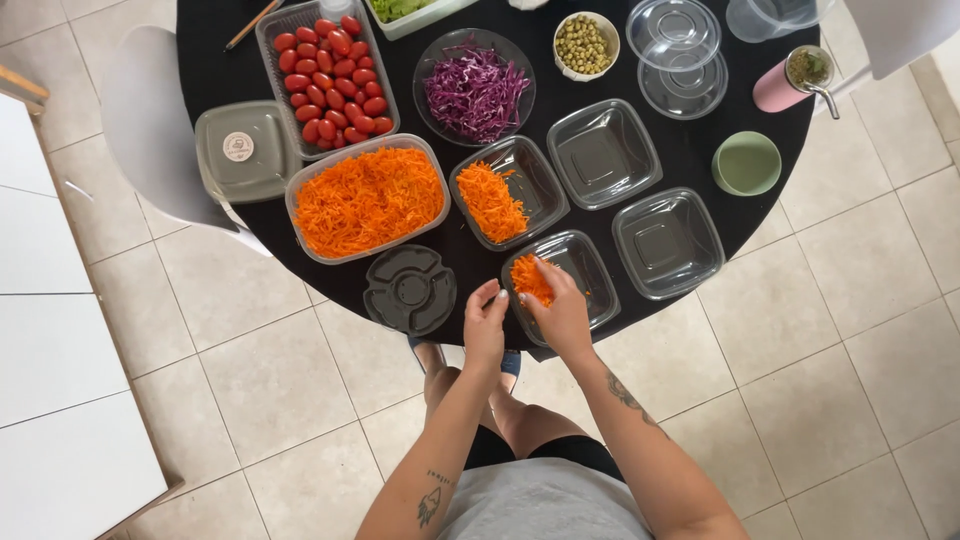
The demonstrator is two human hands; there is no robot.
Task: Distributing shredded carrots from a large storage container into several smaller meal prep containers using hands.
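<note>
My right hand (560, 312) holds a pinch of grated carrot (529, 278) inside a clear square container (592, 290) at the near edge of the round black table (700, 155). My left hand (485, 325) rests beside it at that container's left rim, fingers together, with nothing seen in it. A large clear tub of grated carrot (367, 198) sits to the left. Between the tub and two empty clear containers (603, 152) (667, 242) stands another container with a carrot portion (492, 200).
A tray of cherry tomatoes (330, 70), a bowl of shredded red cabbage (474, 90), a cup of green peas (584, 44), stacked clear lids (677, 55), a green bowl (746, 163), a pink bottle (792, 82), a grey lid (245, 150) and a dark divided lid (409, 288) fill the table. Tiled floor lies around.
</note>
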